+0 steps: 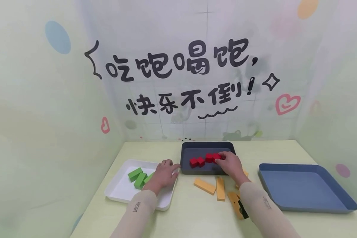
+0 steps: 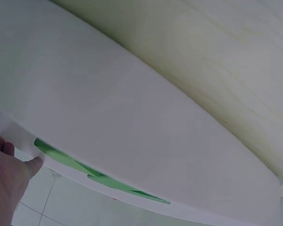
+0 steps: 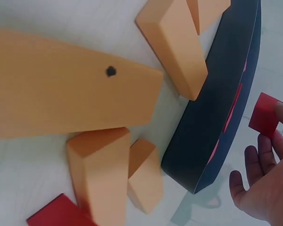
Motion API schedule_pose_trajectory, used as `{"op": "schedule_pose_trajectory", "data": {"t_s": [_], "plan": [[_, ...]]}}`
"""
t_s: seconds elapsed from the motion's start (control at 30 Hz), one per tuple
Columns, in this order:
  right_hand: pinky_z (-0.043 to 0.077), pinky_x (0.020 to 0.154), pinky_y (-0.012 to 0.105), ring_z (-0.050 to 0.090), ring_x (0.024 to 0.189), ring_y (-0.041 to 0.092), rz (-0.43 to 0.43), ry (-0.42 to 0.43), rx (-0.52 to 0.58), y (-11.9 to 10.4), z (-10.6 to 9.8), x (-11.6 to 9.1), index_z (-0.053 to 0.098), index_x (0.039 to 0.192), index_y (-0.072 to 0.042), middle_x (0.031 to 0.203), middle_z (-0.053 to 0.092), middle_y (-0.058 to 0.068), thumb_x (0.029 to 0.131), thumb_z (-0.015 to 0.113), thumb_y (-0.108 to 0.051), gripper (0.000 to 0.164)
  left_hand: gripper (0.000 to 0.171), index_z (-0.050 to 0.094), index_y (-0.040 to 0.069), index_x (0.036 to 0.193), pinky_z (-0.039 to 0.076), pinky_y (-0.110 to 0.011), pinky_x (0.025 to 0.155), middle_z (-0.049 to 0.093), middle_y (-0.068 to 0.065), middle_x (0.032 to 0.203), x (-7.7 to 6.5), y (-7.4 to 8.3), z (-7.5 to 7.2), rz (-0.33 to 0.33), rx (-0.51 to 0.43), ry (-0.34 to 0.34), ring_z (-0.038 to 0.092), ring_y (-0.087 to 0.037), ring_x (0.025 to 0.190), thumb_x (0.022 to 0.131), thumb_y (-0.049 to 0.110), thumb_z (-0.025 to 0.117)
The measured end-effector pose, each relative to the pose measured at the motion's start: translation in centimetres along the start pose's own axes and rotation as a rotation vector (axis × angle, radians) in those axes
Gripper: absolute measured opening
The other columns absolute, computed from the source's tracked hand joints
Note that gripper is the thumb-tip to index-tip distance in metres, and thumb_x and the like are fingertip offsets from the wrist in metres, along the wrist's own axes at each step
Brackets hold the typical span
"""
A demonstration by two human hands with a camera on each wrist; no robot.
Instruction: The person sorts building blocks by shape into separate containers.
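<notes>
My right hand (image 1: 230,165) pinches a red block (image 3: 265,114) between thumb and fingers over the right part of the dark tray (image 1: 186,152). Other red blocks (image 1: 200,161) sit in that tray to the left of the hand. My left hand (image 1: 164,175) hovers over the right side of the white tray (image 1: 119,185), fingers loosely bent and thumb out near the dark tray's corner. Green blocks (image 1: 135,174) lie in the white tray, partly behind this hand. Nothing shows between the left fingers in the left wrist view.
Orange blocks (image 1: 204,186) are scattered on the table before the dark tray, some under the right forearm. Beside them in the right wrist view lies a red block (image 3: 61,213). A blue tray (image 1: 306,188) stands at the right. Walls rise behind and at both sides.
</notes>
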State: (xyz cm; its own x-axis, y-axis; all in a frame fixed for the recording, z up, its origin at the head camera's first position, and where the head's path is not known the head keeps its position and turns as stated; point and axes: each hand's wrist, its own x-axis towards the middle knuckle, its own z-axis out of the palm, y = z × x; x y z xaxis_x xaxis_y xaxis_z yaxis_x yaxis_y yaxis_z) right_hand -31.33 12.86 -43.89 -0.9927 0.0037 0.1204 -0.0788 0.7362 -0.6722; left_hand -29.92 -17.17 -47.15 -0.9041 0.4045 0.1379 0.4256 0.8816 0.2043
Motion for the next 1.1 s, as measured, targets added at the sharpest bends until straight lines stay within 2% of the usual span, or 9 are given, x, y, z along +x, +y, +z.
{"op": "schedule_pose_trajectory", "data": {"t_s": [0.27, 0.5, 0.7, 0.9, 1.1], "plan": [[0.051, 0.086, 0.048, 0.061, 0.101, 0.031, -0.026, -0.025, -0.085, 0.0, 1.6, 1.2, 0.069, 0.121, -0.002, 0.113, 0.067, 0.016, 0.09, 0.071, -0.023, 0.038, 0.037, 0.06, 0.016, 0.134, 0.038, -0.06, 0.099, 0.051, -0.016, 0.12, 0.1, -0.4, 0.5, 0.022, -0.002, 0.025, 0.046, -0.039, 0.117, 0.1, 0.027, 0.051], [0.049, 0.091, 0.051, 0.062, 0.105, 0.034, -0.02, -0.04, -0.11, 0.1, 2.7, 1.9, 0.069, 0.122, -0.001, 0.117, 0.067, 0.017, 0.091, 0.07, -0.023, 0.037, 0.037, 0.059, 0.021, 0.136, 0.034, -0.057, 0.105, 0.05, -0.014, 0.125, 0.2, 0.0, 0.5, -0.029, 0.009, -0.02, 0.044, -0.036, 0.122, 0.102, 0.03, 0.05], [0.047, 0.094, 0.053, 0.06, 0.11, 0.036, -0.022, -0.061, -0.137, 0.0, 4.0, 2.6, 0.068, 0.123, -0.001, 0.12, 0.066, 0.019, 0.092, 0.07, -0.022, 0.038, 0.037, 0.058, 0.023, 0.136, 0.033, -0.057, 0.107, 0.05, -0.013, 0.127, 0.1, 0.0, 0.1, -0.049, 0.01, -0.03, 0.043, -0.035, 0.123, 0.101, 0.03, 0.051], [0.043, 0.093, 0.06, 0.057, 0.11, 0.04, -0.047, -0.04, -0.178, 0.1, 4.9, 2.9, 0.067, 0.125, -0.002, 0.118, 0.064, 0.02, 0.091, 0.07, -0.021, 0.039, 0.038, 0.058, 0.02, 0.138, 0.032, -0.059, 0.107, 0.05, -0.014, 0.127, 0.1, 0.1, 0.2, -0.036, -0.016, -0.032, 0.043, -0.036, 0.124, 0.102, 0.03, 0.05], [0.044, 0.093, 0.06, 0.056, 0.111, 0.04, -0.073, -0.023, -0.153, 0.0, 4.9, 3.1, 0.066, 0.126, -0.001, 0.119, 0.063, 0.021, 0.092, 0.07, -0.022, 0.04, 0.039, 0.058, 0.019, 0.138, 0.034, -0.057, 0.106, 0.05, -0.014, 0.126, -0.1, 0.1, -0.1, -0.033, 0.011, -0.024, 0.043, -0.035, 0.123, 0.102, 0.03, 0.05]]}}
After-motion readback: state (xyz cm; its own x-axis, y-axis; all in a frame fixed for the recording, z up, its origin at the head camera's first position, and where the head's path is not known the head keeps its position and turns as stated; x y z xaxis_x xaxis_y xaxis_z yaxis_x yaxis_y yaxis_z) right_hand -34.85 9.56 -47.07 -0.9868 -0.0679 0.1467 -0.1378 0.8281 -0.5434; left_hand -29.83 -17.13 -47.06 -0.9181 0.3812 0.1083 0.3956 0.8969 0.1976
